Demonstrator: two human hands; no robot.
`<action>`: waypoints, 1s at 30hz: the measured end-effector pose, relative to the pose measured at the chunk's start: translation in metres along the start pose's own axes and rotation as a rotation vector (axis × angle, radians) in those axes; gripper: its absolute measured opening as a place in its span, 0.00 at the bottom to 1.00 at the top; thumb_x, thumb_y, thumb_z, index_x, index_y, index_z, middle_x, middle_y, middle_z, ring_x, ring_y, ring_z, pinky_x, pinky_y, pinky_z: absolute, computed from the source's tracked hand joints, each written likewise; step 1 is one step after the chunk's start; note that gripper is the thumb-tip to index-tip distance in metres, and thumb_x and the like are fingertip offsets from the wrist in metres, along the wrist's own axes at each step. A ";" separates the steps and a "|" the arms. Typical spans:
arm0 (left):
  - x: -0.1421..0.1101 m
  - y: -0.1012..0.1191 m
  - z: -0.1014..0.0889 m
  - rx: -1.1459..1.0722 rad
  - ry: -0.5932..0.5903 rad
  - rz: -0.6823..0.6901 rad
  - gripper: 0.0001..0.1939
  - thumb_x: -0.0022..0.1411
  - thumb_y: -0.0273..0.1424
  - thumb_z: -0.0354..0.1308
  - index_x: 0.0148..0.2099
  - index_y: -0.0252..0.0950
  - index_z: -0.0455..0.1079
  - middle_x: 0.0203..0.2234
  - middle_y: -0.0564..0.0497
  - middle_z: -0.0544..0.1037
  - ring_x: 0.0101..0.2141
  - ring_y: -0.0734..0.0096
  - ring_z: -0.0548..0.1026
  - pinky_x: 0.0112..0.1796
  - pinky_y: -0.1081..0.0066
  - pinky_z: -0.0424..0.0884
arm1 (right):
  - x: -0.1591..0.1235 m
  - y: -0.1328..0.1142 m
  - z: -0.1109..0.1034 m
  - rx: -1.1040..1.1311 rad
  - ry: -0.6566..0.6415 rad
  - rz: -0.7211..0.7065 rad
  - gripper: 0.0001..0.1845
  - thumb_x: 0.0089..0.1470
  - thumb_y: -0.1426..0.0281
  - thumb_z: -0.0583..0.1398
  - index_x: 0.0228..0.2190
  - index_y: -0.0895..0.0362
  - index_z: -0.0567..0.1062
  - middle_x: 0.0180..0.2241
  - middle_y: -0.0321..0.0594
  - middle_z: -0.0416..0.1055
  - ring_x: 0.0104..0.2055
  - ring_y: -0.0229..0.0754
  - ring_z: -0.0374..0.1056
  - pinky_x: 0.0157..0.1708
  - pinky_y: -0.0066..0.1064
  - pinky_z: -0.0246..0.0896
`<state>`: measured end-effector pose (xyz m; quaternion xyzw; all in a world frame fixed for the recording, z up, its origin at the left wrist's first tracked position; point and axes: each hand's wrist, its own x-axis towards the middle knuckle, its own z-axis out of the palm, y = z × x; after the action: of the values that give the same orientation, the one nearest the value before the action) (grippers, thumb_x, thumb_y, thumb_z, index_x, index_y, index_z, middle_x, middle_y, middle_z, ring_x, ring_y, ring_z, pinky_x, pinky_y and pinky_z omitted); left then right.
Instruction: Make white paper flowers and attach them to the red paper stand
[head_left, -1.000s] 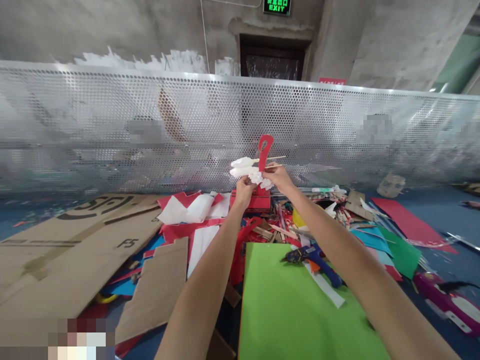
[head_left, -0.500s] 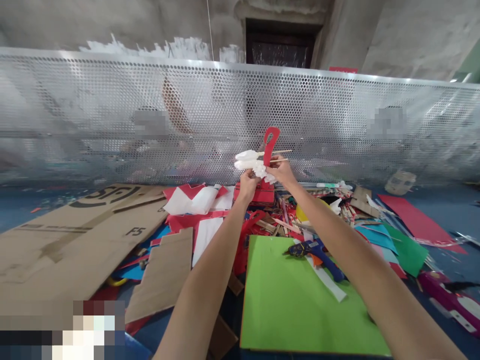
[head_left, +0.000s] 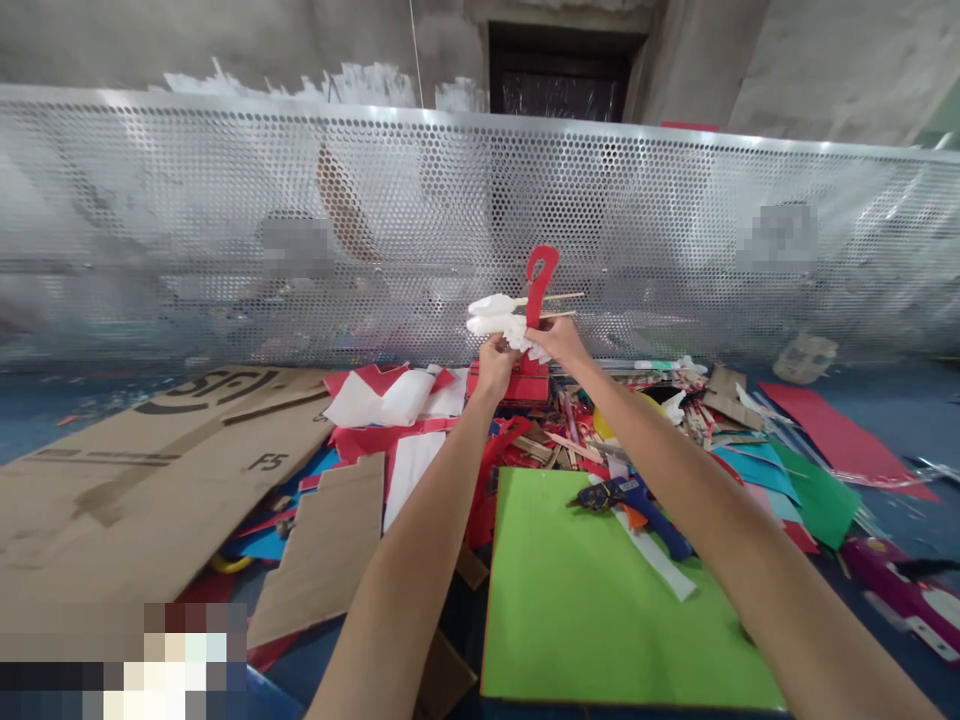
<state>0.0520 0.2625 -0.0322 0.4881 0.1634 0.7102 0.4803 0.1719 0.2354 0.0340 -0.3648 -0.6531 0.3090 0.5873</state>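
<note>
Left hand (head_left: 496, 368), fingertips nearly closed, pinches near edge of white ruffled piece (head_left: 517, 336). White-tipped sticks (head_left: 491, 304) lie across it; red hooked strip (head_left: 535, 302) stands upright from it, above red box (head_left: 510, 386); contact with box unclear. Right hand (head_left: 559, 338), thumb and fingers closed, grips strip's lower end. Floor: flattened cardboard (head_left: 82, 500), green board (head_left: 570, 600) under glue gun (head_left: 621, 491), purple tool (head_left: 892, 588). Behind: perforated metal barrier (head_left: 420, 230), dark doorway (head_left: 562, 85).

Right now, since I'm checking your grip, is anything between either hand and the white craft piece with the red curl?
Nothing visible stands in the way: the left hand and the right hand are both already at the craft piece, fingers against it.
</note>
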 end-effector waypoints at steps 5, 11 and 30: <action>-0.002 0.004 0.003 -0.022 -0.010 -0.020 0.21 0.39 0.22 0.65 0.41 0.32 0.75 0.34 0.47 0.81 0.36 0.63 0.78 0.39 0.67 0.73 | 0.002 0.010 0.002 0.073 0.032 0.012 0.11 0.41 0.67 0.67 0.30 0.58 0.79 0.31 0.39 0.79 0.29 0.38 0.73 0.26 0.25 0.69; -0.003 0.007 0.003 -0.022 0.000 -0.043 0.21 0.39 0.23 0.66 0.41 0.33 0.74 0.35 0.47 0.81 0.37 0.61 0.78 0.40 0.65 0.73 | 0.003 0.007 0.003 0.113 -0.003 0.094 0.10 0.38 0.70 0.67 0.29 0.58 0.78 0.29 0.39 0.79 0.26 0.38 0.72 0.22 0.24 0.67; -0.001 0.005 0.002 -0.006 -0.006 -0.031 0.21 0.39 0.23 0.65 0.41 0.33 0.75 0.33 0.47 0.81 0.37 0.60 0.79 0.41 0.65 0.74 | 0.000 -0.007 0.009 0.001 0.052 0.125 0.05 0.40 0.73 0.63 0.26 0.57 0.76 0.23 0.36 0.76 0.20 0.35 0.68 0.16 0.22 0.62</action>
<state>0.0506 0.2586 -0.0283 0.4862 0.1673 0.7017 0.4932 0.1626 0.2319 0.0385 -0.4126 -0.6132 0.3360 0.5838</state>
